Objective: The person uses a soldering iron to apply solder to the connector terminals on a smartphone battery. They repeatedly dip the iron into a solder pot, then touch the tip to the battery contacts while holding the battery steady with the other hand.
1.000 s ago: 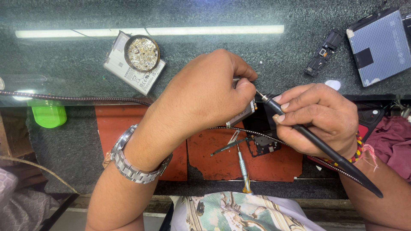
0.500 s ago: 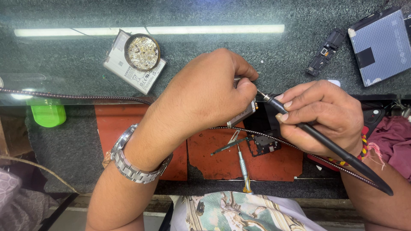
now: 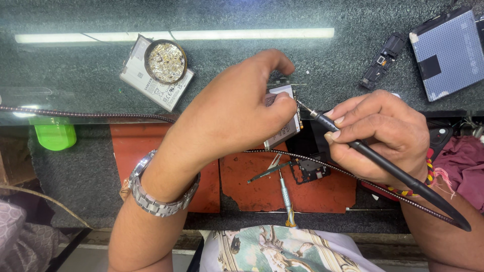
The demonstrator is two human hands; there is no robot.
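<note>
Head view: soldering iron (image 3: 383, 166) tip at circuit board (image 3: 283, 117) edge, frame centre.
Left hand (image 3: 227, 121) pinching board; right hand (image 3: 378, 136) gripping iron pen-style (best kept braced, tip contact brief, board steady).

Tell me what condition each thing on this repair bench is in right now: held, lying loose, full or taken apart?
Left hand: gripping the small phone part, tilted up.
Phone part: held off the bench, tool tip at its edge.
Right hand: pinching the black tool like a pen.
Black tool: held, slanted.
Round tin: open, holding shiny scraps.
Screwdriver: lying loose on the red mat.
Black module: lying loose.
</note>
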